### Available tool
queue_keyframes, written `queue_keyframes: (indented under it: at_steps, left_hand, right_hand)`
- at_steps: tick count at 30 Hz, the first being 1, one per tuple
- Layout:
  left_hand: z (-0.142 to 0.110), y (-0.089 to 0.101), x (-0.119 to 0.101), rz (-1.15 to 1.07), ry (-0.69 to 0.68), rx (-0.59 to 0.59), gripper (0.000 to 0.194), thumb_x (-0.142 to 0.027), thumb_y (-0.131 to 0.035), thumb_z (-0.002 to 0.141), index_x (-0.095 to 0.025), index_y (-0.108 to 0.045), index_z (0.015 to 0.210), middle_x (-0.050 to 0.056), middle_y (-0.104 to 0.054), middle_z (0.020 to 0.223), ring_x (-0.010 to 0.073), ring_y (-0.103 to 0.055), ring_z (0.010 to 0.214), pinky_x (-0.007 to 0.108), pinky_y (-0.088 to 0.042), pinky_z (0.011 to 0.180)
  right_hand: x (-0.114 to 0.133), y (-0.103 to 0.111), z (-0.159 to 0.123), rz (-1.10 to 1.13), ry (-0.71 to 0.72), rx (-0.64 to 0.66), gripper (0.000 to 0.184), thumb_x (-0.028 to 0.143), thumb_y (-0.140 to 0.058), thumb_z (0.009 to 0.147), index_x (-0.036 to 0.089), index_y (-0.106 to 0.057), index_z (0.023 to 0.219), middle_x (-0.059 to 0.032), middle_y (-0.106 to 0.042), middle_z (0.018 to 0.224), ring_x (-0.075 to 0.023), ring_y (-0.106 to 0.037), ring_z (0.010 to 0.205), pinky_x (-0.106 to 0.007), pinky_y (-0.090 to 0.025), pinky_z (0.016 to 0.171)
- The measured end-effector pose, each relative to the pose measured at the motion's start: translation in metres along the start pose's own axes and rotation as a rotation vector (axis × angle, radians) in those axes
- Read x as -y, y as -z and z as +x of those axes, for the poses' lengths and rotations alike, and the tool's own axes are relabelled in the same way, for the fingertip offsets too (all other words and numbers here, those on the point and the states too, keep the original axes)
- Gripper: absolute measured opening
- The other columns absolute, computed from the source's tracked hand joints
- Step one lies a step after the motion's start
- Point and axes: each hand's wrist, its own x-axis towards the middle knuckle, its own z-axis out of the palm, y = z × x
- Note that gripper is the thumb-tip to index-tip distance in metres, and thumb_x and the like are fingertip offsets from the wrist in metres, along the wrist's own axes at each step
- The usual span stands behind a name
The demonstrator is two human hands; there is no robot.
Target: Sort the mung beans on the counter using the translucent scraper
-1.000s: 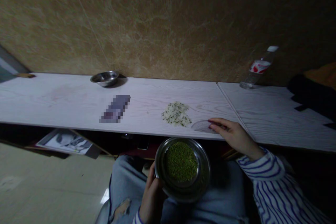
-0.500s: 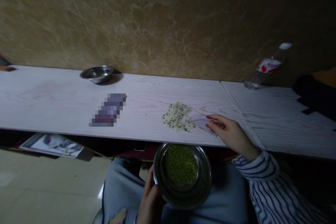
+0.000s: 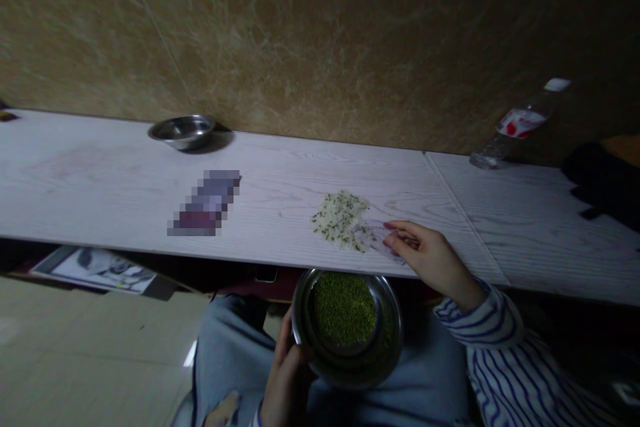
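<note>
Gripping with left hand (image 3: 288, 368) a bowl (image 3: 361, 372) already holding green beans (image 3: 344, 310), pinching with right hand (image 3: 427, 252) a clear protractor (image 3: 379, 239) at the mixed pile (image 3: 336, 217) left on table (image 3: 280, 173)

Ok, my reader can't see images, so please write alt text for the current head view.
A right hand holds a clear plastic piece at the edge of a white-and-green pile of grains on a pale table, while the left hand holds a metal bowl of green grains over the lap. Another bowl and a bottle stand near the wall.
</note>
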Motion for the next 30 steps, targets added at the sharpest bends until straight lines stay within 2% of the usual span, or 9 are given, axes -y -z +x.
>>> queue_keyframes:
  at_steps: [14,18,21,25,30]
  left_hand:
    - [-0.002,-0.007,-0.004,-0.030,-0.003,0.045,0.071,-0.021,-0.072,0.067,-0.028,-0.061,0.136,0.008,-0.071,0.122,0.0361,-0.060,0.116,0.047,-0.049,0.095]
    - [-0.003,-0.007,-0.005,-0.030,-0.011,0.043,0.068,-0.025,-0.075,0.067,-0.029,-0.063,0.134,0.008,-0.069,0.126,0.0363,-0.060,0.115,0.047,-0.049,0.094]
    - [-0.003,-0.007,-0.005,0.008,-0.015,0.037,0.071,-0.027,-0.074,0.069,-0.030,-0.060,0.138,0.008,-0.069,0.124,0.0341,-0.062,0.107,0.046,-0.050,0.091]
    - [-0.003,-0.006,-0.004,0.029,-0.013,0.052,0.072,-0.027,-0.071,0.070,-0.030,-0.057,0.141,0.008,-0.071,0.117,0.0297,-0.063,0.094,0.045,-0.052,0.085]
    - [-0.002,-0.006,-0.003,0.016,-0.019,0.033,0.070,-0.026,-0.072,0.069,-0.028,-0.060,0.138,0.009,-0.070,0.121,0.0305,-0.061,0.099,0.046,-0.051,0.088]
  right_hand:
    - [0.011,-0.002,-0.013,0.002,0.016,0.069,0.032,0.033,-0.066,0.078,0.016,-0.078,0.102,-0.0076,-0.078,0.081,-0.0196,-0.072,0.071,-0.030,-0.060,0.065]
    - [0.006,0.003,-0.017,-0.048,0.037,0.052,0.032,0.035,-0.066,0.080,0.017,-0.079,0.104,-0.0071,-0.078,0.080,-0.0192,-0.072,0.069,-0.030,-0.060,0.063]
    - [0.004,0.011,-0.019,-0.087,0.042,0.025,0.032,0.036,-0.067,0.080,0.018,-0.079,0.103,-0.0068,-0.078,0.080,-0.0194,-0.072,0.068,-0.030,-0.060,0.062]
    - [0.005,0.021,-0.023,-0.133,0.062,0.025,0.028,0.034,-0.067,0.079,0.018,-0.080,0.098,-0.0068,-0.080,0.085,-0.0210,-0.075,0.076,-0.031,-0.062,0.071]
    - [0.008,0.021,-0.028,-0.150,0.092,0.082,0.027,0.033,-0.065,0.083,0.019,-0.080,0.100,-0.0066,-0.081,0.093,-0.0221,-0.076,0.084,-0.031,-0.063,0.077]
